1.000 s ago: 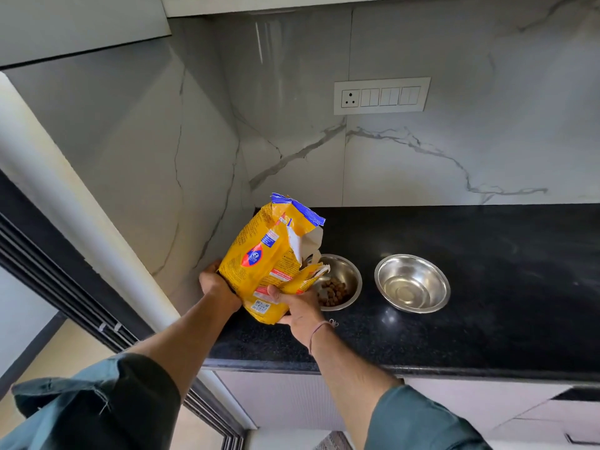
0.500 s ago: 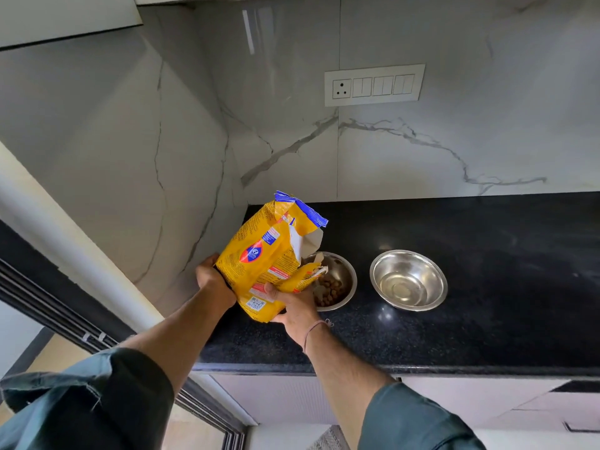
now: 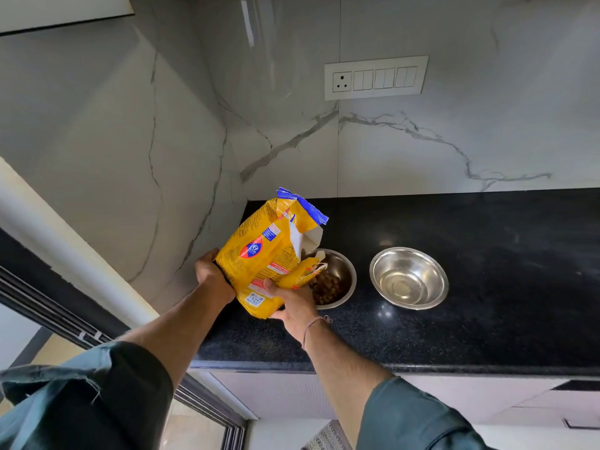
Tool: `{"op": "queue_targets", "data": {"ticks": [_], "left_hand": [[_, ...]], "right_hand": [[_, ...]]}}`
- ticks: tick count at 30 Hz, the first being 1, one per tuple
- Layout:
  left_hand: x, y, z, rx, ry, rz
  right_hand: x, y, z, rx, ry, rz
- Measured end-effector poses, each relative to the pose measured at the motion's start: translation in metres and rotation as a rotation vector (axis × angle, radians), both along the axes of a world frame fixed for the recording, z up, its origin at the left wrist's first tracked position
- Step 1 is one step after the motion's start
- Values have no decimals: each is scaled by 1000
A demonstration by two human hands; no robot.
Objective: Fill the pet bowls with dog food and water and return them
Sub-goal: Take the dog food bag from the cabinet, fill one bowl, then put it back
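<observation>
**Asker:** What is in front of the person?

**Describer:** A glossy black surface (image 3: 487, 287) fills a corner of pale, grey-veined wall (image 3: 422, 151). Two steel bowls stand on it side by side, close together but not touching.

**Asker:** Where is the dog food?

**Describer:** A yellow bag of dog food (image 3: 266, 254) with a torn blue top is held above the left end of the surface and tilted to the right. Its open mouth hangs over the near-left rim of the left bowl (image 3: 349, 271). Brown kibble (image 3: 326, 289) lies in a small heap at the bottom of that bowl.

**Asker:** What are the hands doing?

**Describer:** Both grip the bag. The left hand (image 3: 212, 274) clasps the bag's left side, with the fingers out of sight behind it. The right hand (image 3: 292, 303) holds the lower end from beneath, with the thumb pressed on the front beside a printed square code. A thin thread band circles that wrist.

**Asker:** And the other bowl?

**Describer:** The right bowl (image 3: 433, 271) sits just to the right of the first, apart from the bag. Its inside is bright and mirror-like, and I cannot tell whether it holds water.

**Asker:** Anything else?

**Describer:** A white switch plate (image 3: 375, 77) with one socket is on the wall above the bowls. Dark teal sleeves (image 3: 97, 401) show at the bottom edge, leaving both forearms bare.
</observation>
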State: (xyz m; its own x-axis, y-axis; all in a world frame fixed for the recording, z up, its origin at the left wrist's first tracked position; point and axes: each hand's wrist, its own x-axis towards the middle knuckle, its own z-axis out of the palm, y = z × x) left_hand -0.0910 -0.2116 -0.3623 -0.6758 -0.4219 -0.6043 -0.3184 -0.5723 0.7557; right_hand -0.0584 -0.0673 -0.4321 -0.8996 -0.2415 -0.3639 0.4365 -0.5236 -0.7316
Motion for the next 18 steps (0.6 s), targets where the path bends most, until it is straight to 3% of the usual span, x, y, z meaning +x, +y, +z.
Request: {"op": "queue_targets", "data": {"ticks": [18], "left_hand": [[1,-3,-6,4,16,2]], "right_hand": [[2,1,1,24,-1,11]]}}
